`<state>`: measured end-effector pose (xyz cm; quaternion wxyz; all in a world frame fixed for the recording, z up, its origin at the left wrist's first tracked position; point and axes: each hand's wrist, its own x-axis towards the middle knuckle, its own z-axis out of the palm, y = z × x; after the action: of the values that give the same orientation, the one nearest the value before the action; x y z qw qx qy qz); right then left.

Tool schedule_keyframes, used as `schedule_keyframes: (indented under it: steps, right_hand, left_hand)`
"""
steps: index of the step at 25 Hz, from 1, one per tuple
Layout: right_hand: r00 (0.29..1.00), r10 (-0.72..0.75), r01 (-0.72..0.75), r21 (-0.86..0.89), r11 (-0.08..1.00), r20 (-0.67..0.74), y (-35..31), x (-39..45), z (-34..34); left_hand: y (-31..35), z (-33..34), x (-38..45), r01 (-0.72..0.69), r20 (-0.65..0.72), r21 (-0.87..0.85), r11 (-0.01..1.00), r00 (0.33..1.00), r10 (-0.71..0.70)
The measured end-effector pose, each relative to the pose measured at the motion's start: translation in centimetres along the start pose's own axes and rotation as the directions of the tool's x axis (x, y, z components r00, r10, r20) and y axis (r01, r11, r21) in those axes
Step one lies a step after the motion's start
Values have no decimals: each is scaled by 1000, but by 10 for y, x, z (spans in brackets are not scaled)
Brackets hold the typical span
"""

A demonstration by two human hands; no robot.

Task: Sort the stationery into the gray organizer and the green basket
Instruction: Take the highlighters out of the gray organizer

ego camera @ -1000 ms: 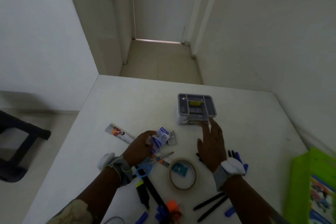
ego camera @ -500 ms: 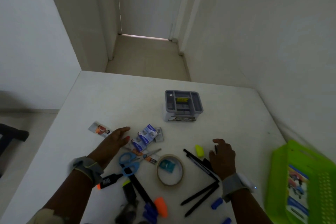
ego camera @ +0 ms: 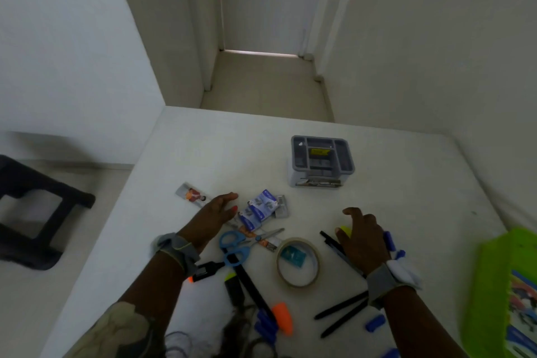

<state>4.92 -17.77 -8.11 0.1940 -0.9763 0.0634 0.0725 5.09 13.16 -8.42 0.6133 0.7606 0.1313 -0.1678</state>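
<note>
Stool (ego camera: 35, 212), black, on the floor at far left, beside the white surface (ego camera: 220, 148). Small printed card (ego camera: 191, 194) lies flat on the surface, just beyond the left hand (ego camera: 216, 212). Left hand flat, fingers straight and together, holding nothing, fingertips just beside the blue-and-white staple boxes (ego camera: 258, 209). Gray wristband on that wrist. Near the forearm a black highlighter with orange tip (ego camera: 203, 269). Blue-handled scissors (ego camera: 241, 244) lie just below the staple boxes, blades pointing right. Long black strip, maybe a ruler (ego camera: 252, 285), runs from the scissors handles toward the near edge, a yellow-tipped marker (ego camera: 234, 288) beside it. Orange cap (ego camera: 283, 317) and blue caps at the near edge, blurred. Tape roll (ego camera: 297, 261) lies flat mid-surface, a teal item (ego camera: 294, 254) inside its ring. Gray organizer (ego camera: 321, 161) stands well beyond the clutter, compartments open upward, something yellow in the middle compartment. Right hand (ego camera: 363, 238) hovers over black pens (ego camera: 337, 247) and a yellow object (ego camera: 345, 231), fingers loosely curled, gripping nothing that shows; can't tell whether the thumb touches the yellow object. Two more black pens (ego camera: 340, 314) lie near the right forearm, blue cap (ego camera: 374, 322) beside them. Green basket (ego camera: 491, 279) at far right edge, printed packet inside, well apart from the organizer.
</note>
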Motion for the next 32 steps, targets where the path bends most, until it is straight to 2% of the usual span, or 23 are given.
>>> schedule_keyframes:
  steps: [5,8,10,11,12,14,16,17,19,20,23,27,30,32]
  right_hand:
    - [1000,4,-4,6,1000,27,-7,1,6]
    - [998,-40,39,19,999,48,-11,3,5]
    - [997,-74,73,86,994,6,-9,4,3]
    - [996,-84,87,132,987,-30,-9,4,1]
    - [994,-91,103,190,976,-68,-11,3,0]
    - [989,-80,115,314,943,-122,-18,3,-2]
    - [996,-6,47,458,888,-91,-26,5,-5]
    - [998,41,-6,532,846,-54,-31,7,-7]
    - [995,96,-77,642,763,6,-40,7,-10]
    - [994,103,-91,673,734,22,-43,7,-11]
    - [994,98,-105,705,702,50,-48,4,-12]
    - [989,122,-147,741,655,88,-47,1,-14]
    - [982,128,-187,816,547,140,-51,1,-16]
    - [980,129,-195,854,482,151,-55,-1,-18]
  left_hand:
    - [6,4,2,-4,11,-7,1000,1000,4]
    - [9,2,-2,2,-64,-72,997,998,-7]
    - [16,3,-14,-98,-70,13,995,993,99]
    - [18,1,-21,-172,-6,102,980,985,174]
    - [19,-2,-29,-248,114,211,946,967,228]
    - [14,-10,-46,-391,421,425,816,884,205]
    - [3,-12,-57,-561,632,577,594,767,109]
    - [-3,-11,-60,-618,677,619,485,732,70]
    - [-10,-6,-62,-634,657,699,331,752,51]
    - [-12,-3,-61,-627,638,720,298,766,71]
    - [-17,5,-59,-627,609,735,257,778,154]
    - [-21,8,-54,-647,620,717,258,762,188]
    - [-10,7,-46,-694,630,654,302,720,290]
    - [-2,8,-43,-608,598,679,411,783,170]
